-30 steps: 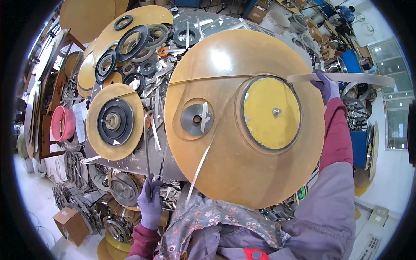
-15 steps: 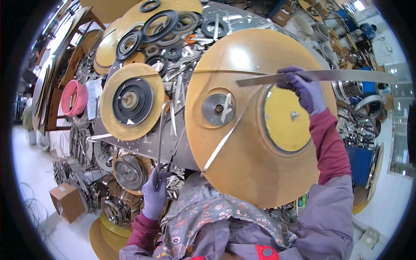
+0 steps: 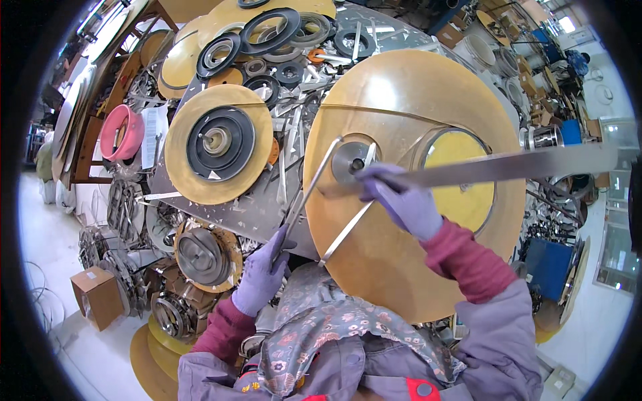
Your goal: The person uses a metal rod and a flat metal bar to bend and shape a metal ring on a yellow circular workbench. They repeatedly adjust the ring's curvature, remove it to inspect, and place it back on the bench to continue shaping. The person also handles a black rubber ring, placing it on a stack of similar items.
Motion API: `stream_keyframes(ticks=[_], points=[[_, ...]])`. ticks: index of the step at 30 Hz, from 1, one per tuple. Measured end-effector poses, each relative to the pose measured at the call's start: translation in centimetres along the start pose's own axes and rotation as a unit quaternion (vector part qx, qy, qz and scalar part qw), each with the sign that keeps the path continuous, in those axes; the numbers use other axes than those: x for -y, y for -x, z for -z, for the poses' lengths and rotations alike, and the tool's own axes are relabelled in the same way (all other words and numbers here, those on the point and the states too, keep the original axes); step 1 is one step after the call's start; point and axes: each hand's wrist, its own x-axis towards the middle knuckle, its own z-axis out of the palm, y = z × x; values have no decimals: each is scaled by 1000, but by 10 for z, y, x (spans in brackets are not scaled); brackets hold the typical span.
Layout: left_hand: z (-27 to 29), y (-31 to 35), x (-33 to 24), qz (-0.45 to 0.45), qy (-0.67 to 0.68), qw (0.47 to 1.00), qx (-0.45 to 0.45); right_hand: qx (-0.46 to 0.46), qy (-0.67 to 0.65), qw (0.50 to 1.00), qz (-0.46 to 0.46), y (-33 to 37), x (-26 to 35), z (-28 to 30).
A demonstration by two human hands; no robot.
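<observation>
A large tan disc [image 3: 394,267] stands in front of me, with a grey metal hub [image 3: 351,160] and a yellow round panel [image 3: 468,194] on its face. My right hand [image 3: 401,200], in a purple glove, grips a long flat steel strip [image 3: 521,166] that runs off to the right, its near end by the hub. My left hand [image 3: 262,274], also gloved, holds a thin metal rod [image 3: 309,194] that slants up toward the hub. A second narrow metal strip [image 3: 344,234] hangs diagonally below the hub.
A smaller tan disc with a black reel [image 3: 219,142] lies on the cluttered metal table [image 3: 241,214] to the left. Black rings and metal scraps lie behind. A pink spool [image 3: 124,131], a cardboard box [image 3: 97,294] and stacked metal reels [image 3: 197,257] sit at left.
My right hand has moved left along the disc from its right edge to the hub, drawing the steel strip with it. The left hand has risen slightly with the rod.
</observation>
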Motion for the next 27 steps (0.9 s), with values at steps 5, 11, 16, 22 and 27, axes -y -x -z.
stream_keyframes(ticks=[5,11,16,22,27], points=[[-5,-10,29,-123,-91,988,31,-119,-78,982,-126,28,1,75],[-7,-15,28,-131,-127,983,29,-159,-10,985,-72,-40,-22,150],[-4,-9,16,-94,-154,982,48,-169,-98,972,-132,-84,-44,217],[-5,-16,15,-79,-165,983,19,-190,-54,969,-148,-88,-61,280],[-6,-21,10,-74,-167,982,40,-220,-52,963,-145,-77,-65,308]])
